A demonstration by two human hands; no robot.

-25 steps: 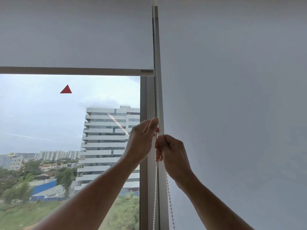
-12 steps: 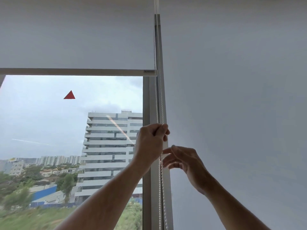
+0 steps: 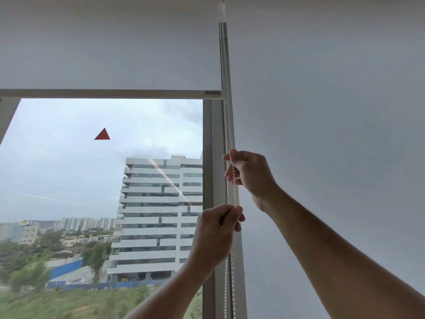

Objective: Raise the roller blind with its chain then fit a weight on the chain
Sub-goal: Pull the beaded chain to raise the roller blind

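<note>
The white roller blind [image 3: 110, 49] covers the top of the left window, its bottom bar [image 3: 103, 93] above the open glass. A white bead chain [image 3: 227, 125] hangs in a double strand beside the window frame. My right hand [image 3: 250, 173] is closed on the chain at mid height. Lower down, my left hand [image 3: 216, 236] is also closed on the chain. No weight is in view.
A second white blind [image 3: 333, 134] hangs fully down on the right. The grey window frame post [image 3: 211, 157] stands between the two. A red triangle sticker [image 3: 102, 134] is on the glass, with buildings and trees outside.
My right hand has let go, moved up and gripped the chain higher. My left hand has drawn the chain down. The blind's bottom bar sits slightly higher.
</note>
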